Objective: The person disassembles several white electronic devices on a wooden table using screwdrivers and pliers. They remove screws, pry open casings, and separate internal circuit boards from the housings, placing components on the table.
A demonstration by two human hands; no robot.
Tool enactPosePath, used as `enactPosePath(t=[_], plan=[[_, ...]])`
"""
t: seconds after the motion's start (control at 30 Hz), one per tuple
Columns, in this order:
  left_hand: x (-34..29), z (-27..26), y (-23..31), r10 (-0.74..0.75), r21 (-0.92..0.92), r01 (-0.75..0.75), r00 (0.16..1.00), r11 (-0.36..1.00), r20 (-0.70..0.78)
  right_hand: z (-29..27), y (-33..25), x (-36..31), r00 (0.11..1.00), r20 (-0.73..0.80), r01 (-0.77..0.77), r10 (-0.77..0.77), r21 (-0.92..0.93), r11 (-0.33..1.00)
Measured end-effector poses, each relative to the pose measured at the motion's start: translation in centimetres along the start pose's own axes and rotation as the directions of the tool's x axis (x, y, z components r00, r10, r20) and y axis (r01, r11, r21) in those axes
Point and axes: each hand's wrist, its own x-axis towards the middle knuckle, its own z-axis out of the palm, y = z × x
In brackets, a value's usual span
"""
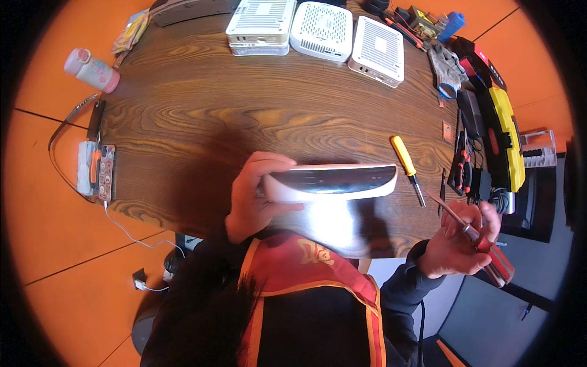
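Note:
My left hand grips one end of a white, flat electronic device with a dark glossy front panel. It is held above the near part of the table, with the dark panel in view; its top and underside faces are mostly hidden. Off to the right, past the table's near edge, my right hand is closed around a screwdriver with a red handle. Its metal shaft points up and left, away from the device. Between the two, a yellow-handled screwdriver lies on the wooden table.
Several white vented boxes stand along the far edge. On the right are pliers, a grey glove and a yellow toolbox. A phone on a cable and a bottle sit at the left.

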Motion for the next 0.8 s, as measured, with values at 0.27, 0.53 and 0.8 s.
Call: enactPosePath(t=[0.27,0.53,0.8], plan=[[-2.4,-1.3,0.9,0.216,0.115,-0.224,0.974,0.968,0.074,-2.5,-0.4,-3.5,0.976,0.049,-0.209,0.210,-0.033,0.977],[-3.1,-0.4,2.1,0.231,0.264,-0.403,0.833,0.876,0.503,-2.7,1.3,-8.7,0.935,0.001,-0.354,0.354,-0.054,0.934],[-2.0,1.0,0.3,0.026,0.585,-0.454,0.804,0.672,0.594,-2.8,4.3,-8.8,0.849,0.174,-0.516,0.499,0.066,0.854]])
